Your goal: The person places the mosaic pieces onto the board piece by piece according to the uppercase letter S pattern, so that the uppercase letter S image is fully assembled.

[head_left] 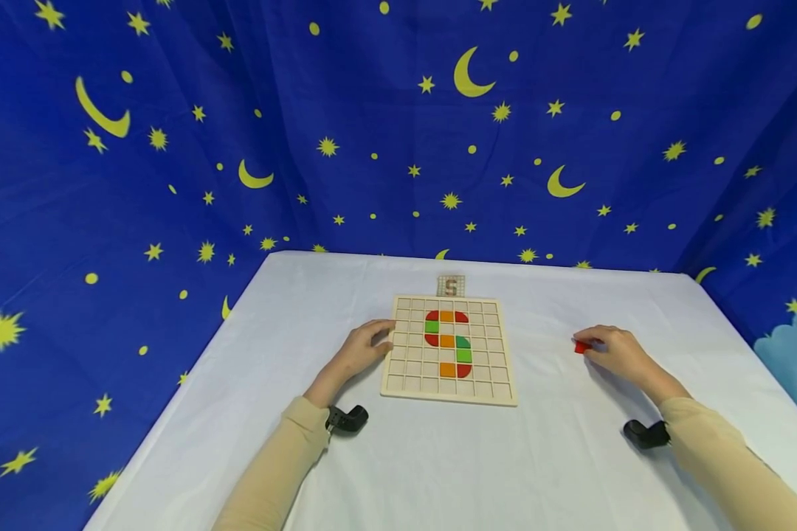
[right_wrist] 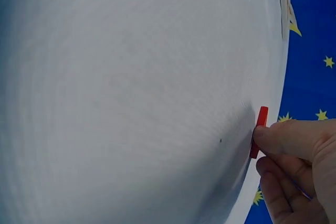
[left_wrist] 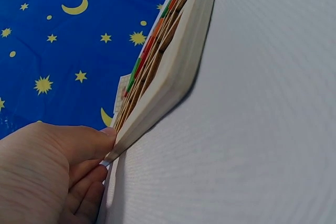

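A light wooden grid board [head_left: 414, 386] lies on the table with red, orange and green tiles set in several cells in an S-like shape. My left hand [head_left: 359, 350] is at the board's left edge. Its thumb and fingertips touch the rim, and a gap shows between thumb and fingers. In the left wrist view, the thumb [left_wrist: 86, 142] meets the board's edge. Well right of the board, my right hand [head_left: 618, 352] pinches a small red tile [head_left: 580, 346] just above or at the table. In the right wrist view, the thumb partly covers this tile [right_wrist: 263, 115].
Behind the board, touching or close to its far edge, lies a small card [head_left: 451, 286] printed with an S on a grid. White cloth covers the table [head_left: 491, 472]. A blue curtain [head_left: 385, 110] with yellow stars and moons hangs behind and at the sides.
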Action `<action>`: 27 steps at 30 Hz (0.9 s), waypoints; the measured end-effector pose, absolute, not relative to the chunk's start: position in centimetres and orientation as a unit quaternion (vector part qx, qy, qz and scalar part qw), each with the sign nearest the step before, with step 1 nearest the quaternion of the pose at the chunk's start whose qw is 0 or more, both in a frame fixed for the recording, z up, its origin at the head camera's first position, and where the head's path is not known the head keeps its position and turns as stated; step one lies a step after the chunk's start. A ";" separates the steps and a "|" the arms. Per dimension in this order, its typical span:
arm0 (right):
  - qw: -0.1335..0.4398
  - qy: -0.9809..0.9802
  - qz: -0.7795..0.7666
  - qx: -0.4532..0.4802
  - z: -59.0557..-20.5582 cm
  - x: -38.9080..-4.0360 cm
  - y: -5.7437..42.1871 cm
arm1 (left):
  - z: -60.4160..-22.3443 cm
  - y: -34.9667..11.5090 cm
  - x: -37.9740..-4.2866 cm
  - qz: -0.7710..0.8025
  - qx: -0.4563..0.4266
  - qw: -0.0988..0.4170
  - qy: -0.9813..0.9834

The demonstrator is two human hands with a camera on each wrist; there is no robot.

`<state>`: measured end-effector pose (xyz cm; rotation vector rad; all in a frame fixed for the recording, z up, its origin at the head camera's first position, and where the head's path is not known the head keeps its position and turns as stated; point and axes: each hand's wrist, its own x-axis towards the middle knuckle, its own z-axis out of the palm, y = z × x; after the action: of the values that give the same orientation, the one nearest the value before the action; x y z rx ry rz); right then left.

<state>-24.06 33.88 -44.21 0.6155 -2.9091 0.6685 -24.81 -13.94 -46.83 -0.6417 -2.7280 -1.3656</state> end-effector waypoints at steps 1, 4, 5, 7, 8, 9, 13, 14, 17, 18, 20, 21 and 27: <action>0.050 -0.953 0.217 0.204 -44.2 -24.0 33.9 | -46.8 -13.9 -24.9 -0.437 -0.203 0.012 -0.876; 0.061 -0.952 0.209 0.213 -44.3 -24.0 33.7 | -46.9 -13.9 -25.1 -0.432 -0.198 0.011 -0.880; 0.065 -0.952 0.208 0.215 -44.3 -23.9 33.7 | -46.9 -13.9 -25.1 -0.430 -0.197 0.011 -0.881; 0.073 -0.951 0.203 0.219 -44.3 -23.9 33.5 | -47.0 -13.9 -25.2 -0.429 -0.199 0.013 -0.881; 0.075 -0.951 0.204 0.219 -44.3 -23.8 33.4 | -47.0 -13.9 -25.2 -0.430 -0.198 0.013 -0.881; 0.077 -0.951 0.204 0.219 -44.3 -23.8 33.3 | -47.0 -13.9 -25.2 -0.431 -0.200 0.013 -0.880; 0.079 -0.953 0.208 0.208 -44.3 -23.8 33.1 | -47.0 -13.9 -25.2 -0.432 -0.200 0.013 -0.879; 0.078 -0.953 0.210 0.202 -44.3 -23.7 33.1 | -47.0 -13.8 -25.2 -0.433 -0.201 0.013 -0.879; 0.070 -0.956 0.213 0.188 -44.2 -23.7 33.1 | -47.1 -13.8 -25.2 -0.432 -0.202 0.013 -0.879; 0.068 -0.957 0.214 0.185 -44.2 -23.6 33.2 | -47.1 -13.9 -25.2 -0.434 -0.203 0.014 -0.878; 0.060 -0.957 0.215 0.184 -44.0 -23.6 33.3 | -47.1 -13.9 -25.2 -0.435 -0.203 0.012 -0.877; 0.056 -0.957 0.217 0.186 -44.0 -23.5 33.4 | -47.1 -13.9 -25.2 -0.436 -0.203 0.011 -0.877; 0.037 -0.954 0.224 0.195 -44.0 -23.4 33.9 | -47.1 -13.9 -25.2 -0.440 -0.199 0.007 -0.876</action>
<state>-23.42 33.88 -43.99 0.5978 -2.9289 0.6891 -25.18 -13.86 -47.10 -0.6220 -2.7397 -1.3748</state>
